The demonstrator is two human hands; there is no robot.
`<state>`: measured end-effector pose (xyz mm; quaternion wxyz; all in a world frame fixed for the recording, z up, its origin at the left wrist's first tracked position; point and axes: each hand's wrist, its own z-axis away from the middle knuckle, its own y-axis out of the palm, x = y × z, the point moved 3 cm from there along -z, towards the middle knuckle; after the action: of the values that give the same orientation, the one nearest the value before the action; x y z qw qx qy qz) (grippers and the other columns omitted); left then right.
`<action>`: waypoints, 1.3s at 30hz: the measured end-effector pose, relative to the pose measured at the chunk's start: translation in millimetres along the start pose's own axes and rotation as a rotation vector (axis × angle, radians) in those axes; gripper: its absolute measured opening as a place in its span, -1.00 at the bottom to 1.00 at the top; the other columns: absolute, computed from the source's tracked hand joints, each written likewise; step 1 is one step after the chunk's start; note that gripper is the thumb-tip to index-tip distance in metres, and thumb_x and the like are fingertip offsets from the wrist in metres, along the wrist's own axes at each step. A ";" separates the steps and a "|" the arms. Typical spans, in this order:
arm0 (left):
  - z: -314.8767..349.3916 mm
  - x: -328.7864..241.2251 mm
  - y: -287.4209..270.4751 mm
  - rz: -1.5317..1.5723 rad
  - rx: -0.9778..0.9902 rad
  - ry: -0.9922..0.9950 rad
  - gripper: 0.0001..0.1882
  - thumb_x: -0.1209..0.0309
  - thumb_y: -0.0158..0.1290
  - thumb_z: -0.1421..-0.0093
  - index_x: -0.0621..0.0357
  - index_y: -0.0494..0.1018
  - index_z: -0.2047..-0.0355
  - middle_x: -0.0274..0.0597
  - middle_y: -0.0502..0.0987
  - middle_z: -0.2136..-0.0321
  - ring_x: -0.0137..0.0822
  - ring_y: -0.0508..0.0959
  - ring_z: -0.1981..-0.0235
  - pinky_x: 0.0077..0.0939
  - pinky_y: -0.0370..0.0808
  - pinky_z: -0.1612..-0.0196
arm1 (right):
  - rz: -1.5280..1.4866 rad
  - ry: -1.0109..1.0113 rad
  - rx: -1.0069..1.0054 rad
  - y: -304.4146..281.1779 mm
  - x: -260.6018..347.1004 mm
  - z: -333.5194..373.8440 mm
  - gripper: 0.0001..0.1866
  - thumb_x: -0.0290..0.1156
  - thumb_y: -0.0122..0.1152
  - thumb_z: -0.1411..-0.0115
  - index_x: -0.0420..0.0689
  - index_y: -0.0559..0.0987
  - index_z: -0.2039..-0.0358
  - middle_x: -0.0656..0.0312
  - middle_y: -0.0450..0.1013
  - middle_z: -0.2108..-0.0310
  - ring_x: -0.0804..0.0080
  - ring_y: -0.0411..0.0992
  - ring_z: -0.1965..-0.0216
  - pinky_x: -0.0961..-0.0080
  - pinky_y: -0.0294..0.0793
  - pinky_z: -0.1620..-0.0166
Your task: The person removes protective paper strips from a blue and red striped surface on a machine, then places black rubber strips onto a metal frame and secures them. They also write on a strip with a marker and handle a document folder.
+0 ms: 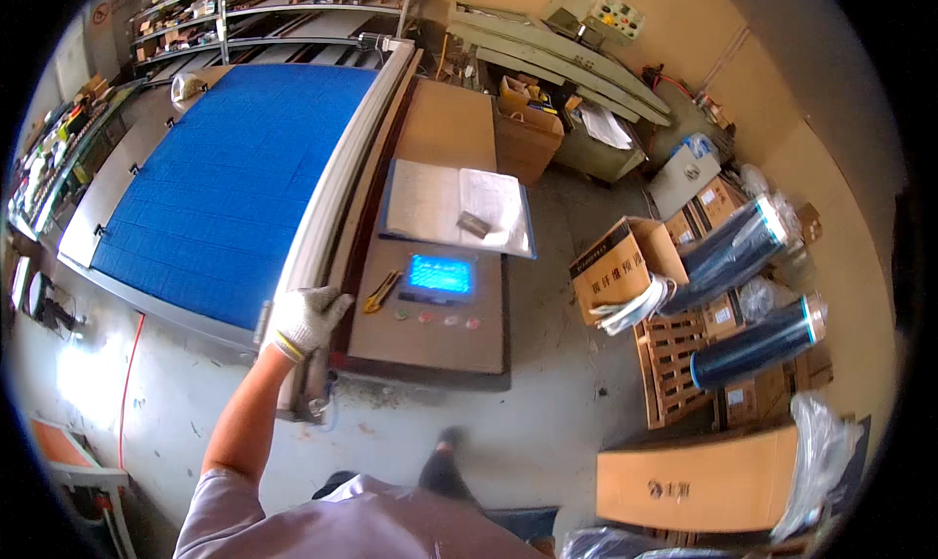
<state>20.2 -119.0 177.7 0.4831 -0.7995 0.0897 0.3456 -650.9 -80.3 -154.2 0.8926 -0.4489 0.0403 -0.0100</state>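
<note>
My left hand (307, 321), in a pale knitted work glove with a yellow-edged cuff, rests on the near end of a long light-grey machine beam (337, 185). Its visible fingers point right and stand slightly apart. To the left of the beam spreads a bed covered in blue sheet (239, 168), with small black clips (101, 230) along its left side. A control panel (438, 276) with a lit blue screen is right of the hand. Between hand and screen lies a yellow-handled cutting tool (382, 292). My right hand is out of the picture.
Above the screen an open folder of papers (430, 199) carries a small dark object. Cartons (699, 478), a wooden pallet (674, 368) and dark wrapped rolls (752, 342) occupy the right side. Shelving (220, 21) and another machine (557, 51) stand behind. A red line (130, 393) crosses the left floor.
</note>
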 end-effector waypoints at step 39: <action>-271.1 -30.7 366.7 -0.315 0.287 0.129 -0.69 0.08 0.23 0.05 0.02 0.57 0.43 -0.09 0.52 0.38 -0.12 0.60 0.41 -0.19 0.53 0.38 | -2.267 -0.288 0.622 -514.2 518.7 -399.9 -0.73 -0.19 0.30 -0.16 -0.08 0.58 0.24 0.24 0.56 0.34 0.39 0.47 0.38 0.51 0.50 0.49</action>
<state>-51.4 -540.7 16.6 0.6330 -0.7472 0.0426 0.1977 -156.8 -735.3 -11.8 0.4413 0.0110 -0.4859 -0.7543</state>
